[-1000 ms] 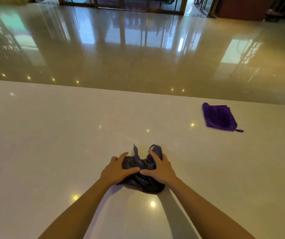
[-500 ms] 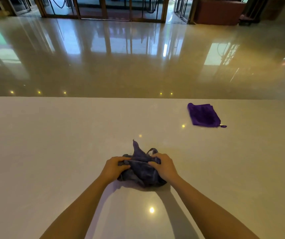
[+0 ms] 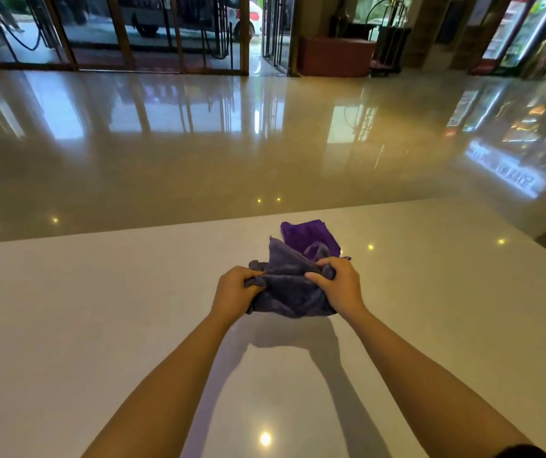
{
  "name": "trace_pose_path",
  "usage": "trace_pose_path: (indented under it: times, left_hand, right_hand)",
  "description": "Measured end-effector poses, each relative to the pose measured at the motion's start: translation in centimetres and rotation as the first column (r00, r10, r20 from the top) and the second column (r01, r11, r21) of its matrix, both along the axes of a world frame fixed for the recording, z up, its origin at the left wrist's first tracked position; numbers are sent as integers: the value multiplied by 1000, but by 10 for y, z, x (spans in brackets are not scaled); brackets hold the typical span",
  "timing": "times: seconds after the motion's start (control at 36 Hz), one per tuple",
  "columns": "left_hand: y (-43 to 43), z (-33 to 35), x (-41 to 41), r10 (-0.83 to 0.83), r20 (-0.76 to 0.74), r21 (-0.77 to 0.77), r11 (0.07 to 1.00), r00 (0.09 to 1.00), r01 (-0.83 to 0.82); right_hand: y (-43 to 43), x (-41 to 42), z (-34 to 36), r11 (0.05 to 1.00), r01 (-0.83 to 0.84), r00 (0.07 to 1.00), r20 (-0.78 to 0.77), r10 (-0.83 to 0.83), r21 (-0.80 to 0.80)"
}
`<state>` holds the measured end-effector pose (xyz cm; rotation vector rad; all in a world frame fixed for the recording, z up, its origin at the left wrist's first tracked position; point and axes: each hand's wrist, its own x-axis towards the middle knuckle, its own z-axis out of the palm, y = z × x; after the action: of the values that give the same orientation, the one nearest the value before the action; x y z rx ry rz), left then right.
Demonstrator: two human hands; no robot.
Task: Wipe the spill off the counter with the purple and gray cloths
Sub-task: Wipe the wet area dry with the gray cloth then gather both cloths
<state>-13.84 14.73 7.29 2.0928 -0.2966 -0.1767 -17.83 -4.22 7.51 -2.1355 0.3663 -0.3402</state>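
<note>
The gray cloth (image 3: 290, 289) is bunched between the left hand (image 3: 235, 290) and right hand (image 3: 339, 287), fingers curled tight into it (purple cloth (image 3: 308, 236) just behind), above the white counter (image 3: 100, 309).

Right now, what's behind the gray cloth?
The purple cloth lies on the counter just behind the gray cloth, which both hands grip. Its near edge is covered.

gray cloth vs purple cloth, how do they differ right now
The gray cloth is bunched up and gripped by the left hand and right hand; the purple cloth lies flat and untouched on the counter. The gray one is duller and nearer; the purple one is vivid, beside the far edge. Both look like soft towelling.
</note>
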Motion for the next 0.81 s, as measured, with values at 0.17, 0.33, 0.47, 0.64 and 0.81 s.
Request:
trace_pose_path:
  times: [0.17,0.33,0.47,0.64,0.81]
  left_hand:
    - [-97,0,24,60,-44,-45,997,997,-62]
    - [-185,-9,47,56,6,-24,998,998,-56]
    - [-242,-15,71,75,41,50,996,996,-77]
    - [-291,-26,104,38,5,82,996,999,-38]
    - [-318,-43,128,-12,-14,158,987,1000,14]
  right_hand:
    - [-98,21,7,999,-8,1000,-16,8,-42]
    - [-188,50,9,996,-31,999,-42,28,-87]
    - [-244,80,7,990,-51,997,-56,44,-130]
    - [-291,117,-5,980,-66,995,-89,49,-190]
    - [-320,150,-21,969,-91,988,-146,58,-231]
